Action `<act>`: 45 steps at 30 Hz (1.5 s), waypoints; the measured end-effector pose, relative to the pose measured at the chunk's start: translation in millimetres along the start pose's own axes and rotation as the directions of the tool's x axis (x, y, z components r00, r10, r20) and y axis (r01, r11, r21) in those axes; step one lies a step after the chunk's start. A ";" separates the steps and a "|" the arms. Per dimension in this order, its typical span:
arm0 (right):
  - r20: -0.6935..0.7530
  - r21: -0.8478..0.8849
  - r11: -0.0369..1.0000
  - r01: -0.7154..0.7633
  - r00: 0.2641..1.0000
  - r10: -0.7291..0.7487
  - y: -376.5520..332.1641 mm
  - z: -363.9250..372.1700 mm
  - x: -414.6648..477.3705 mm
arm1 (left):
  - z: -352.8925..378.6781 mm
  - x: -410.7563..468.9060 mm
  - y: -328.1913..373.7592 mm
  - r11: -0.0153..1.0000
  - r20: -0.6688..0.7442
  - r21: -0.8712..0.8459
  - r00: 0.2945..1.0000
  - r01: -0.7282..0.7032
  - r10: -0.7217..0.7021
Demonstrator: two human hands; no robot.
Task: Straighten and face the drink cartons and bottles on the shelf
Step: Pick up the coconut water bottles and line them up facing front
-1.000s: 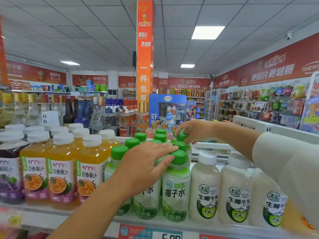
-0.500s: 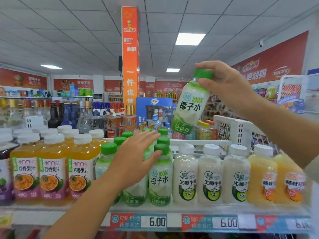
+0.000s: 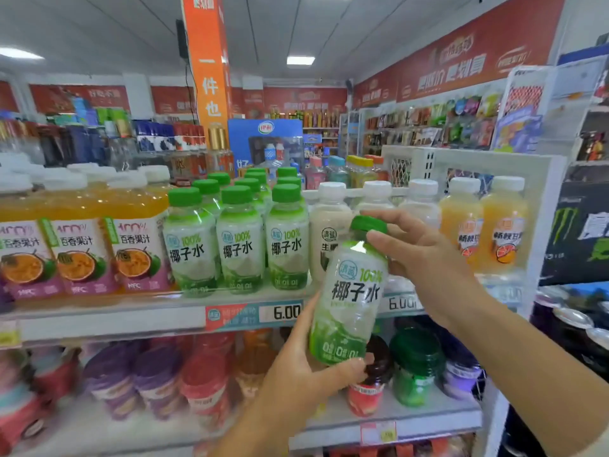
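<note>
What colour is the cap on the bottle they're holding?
Green. The cap on the held bottle shows best in the head view.

Our left hand (image 3: 296,374) and right hand (image 3: 425,255) are bare, both forearms uncovered, and 1 pale cream sleeve (image 3: 597,448) edges the right arm.

orange pillar (image 3: 207,61), red wall banner (image 3: 461,61), 6.00 price tag (image 3: 253,315), ceiling light (image 3: 300,60)

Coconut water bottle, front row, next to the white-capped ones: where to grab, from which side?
Probably the green cap and neck, from above-front. The bottle stands upright with a neighbouring coconut bottle close on one side and a white-capped bottle close on the other, leaving little finger room; the cap stands free. The left hand and right hand both grip the held bottle.
</note>
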State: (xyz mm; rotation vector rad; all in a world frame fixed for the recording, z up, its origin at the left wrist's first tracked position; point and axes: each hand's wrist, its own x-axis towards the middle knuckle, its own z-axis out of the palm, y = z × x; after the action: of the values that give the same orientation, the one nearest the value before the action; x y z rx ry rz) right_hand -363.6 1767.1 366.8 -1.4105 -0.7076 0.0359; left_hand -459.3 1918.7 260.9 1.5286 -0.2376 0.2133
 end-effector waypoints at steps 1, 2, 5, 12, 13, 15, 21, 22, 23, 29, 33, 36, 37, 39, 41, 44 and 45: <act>-0.007 0.004 1.000 -0.022 1.000 0.022 11.2 2.0 -7.4 | 2.5 -4.9 -8.4 1.000 -0.017 0.006 1.000 0.026 -0.026; -0.014 0.006 0.999 -0.041 0.999 0.041 20.4 3.8 -13.9 | 4.9 -10.1 -15.2 0.999 -0.037 0.014 0.998 0.046 -0.045; -0.020 0.045 0.993 -0.108 0.994 0.109 39.0 6.3 -28.3 | 12.7 -23.5 -26.0 0.997 -0.051 0.002 0.996 0.074 -0.074; -0.080 0.074 0.984 -0.165 0.982 0.170 58.9 10.8 -48.5 | 19.2 -40.5 -41.9 0.985 -0.055 -0.068 0.985 0.158 -0.162; -0.101 0.059 0.984 -0.165 0.980 0.170 61.6 10.7 -50.1 | 20.2 -42.8 -41.0 0.984 -0.052 -0.076 0.984 0.163 -0.167; -0.165 0.000 0.987 -0.162 0.973 0.160 66.0 10.6 -52.0 | 23.5 -47.1 -37.4 0.985 -0.053 -0.054 0.985 0.164 -0.166; -0.268 0.105 0.973 -0.206 0.936 0.227 73.4 9.8 -58.8 | 22.7 -58.1 -44.4 0.988 -0.090 -0.008 0.984 0.153 -0.153; -0.262 0.183 0.960 -0.210 0.931 0.253 74.1 9.9 -60.5 | 20.2 -58.5 -45.9 0.985 -0.067 -0.038 0.983 0.169 -0.171; -0.249 0.257 0.945 -0.204 0.930 0.269 75.3 9.4 -61.7 | 17.6 -58.1 -47.5 0.976 -0.037 -0.091 0.979 0.198 -0.202; -0.125 0.436 0.870 -0.233 0.941 0.315 80.8 13.0 -75.8 | 22.5 -58.2 -45.3 0.901 0.116 -0.293 0.947 0.320 -0.299; -0.220 0.096 0.968 -0.231 0.944 0.247 79.0 8.7 -81.5 | 30.6 -61.5 -37.7 0.978 -0.126 0.117 0.979 0.175 -0.160; -0.290 -0.030 0.976 -0.218 0.936 0.200 76.8 9.9 -83.6 | 33.0 -63.9 -42.4 0.907 -0.180 0.407 0.983 0.111 -0.039; -0.303 -0.033 0.977 -0.213 0.933 0.193 76.9 10.4 -84.5 | 32.6 -64.3 -44.8 0.882 -0.179 0.462 0.984 0.094 -0.011; -0.317 0.023 0.977 -0.212 0.925 0.209 77.5 11.2 -86.1 | 31.0 -65.1 -46.5 0.886 -0.179 0.453 0.984 0.095 -0.014; -0.313 0.191 0.961 -0.202 0.915 0.254 78.9 10.9 -87.8 | 24.2 -64.1 -47.0 0.950 -0.161 0.273 0.981 0.151 -0.110; -0.277 0.371 0.911 -0.179 0.915 0.292 81.2 9.9 -90.0 | 12.8 -62.6 -47.3 0.952 0.047 -0.138 0.962 0.273 -0.269; -0.260 0.386 0.904 -0.183 0.919 0.296 82.5 10.1 -91.2 | 11.4 -62.9 -46.8 0.921 0.100 -0.233 0.950 0.313 -0.297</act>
State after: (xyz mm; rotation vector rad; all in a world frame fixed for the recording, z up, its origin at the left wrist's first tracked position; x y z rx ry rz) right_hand -409.6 1753.2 253.2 -1.1120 -0.2392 0.1271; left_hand -506.5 1906.5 198.4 1.3047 -0.0690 -0.1105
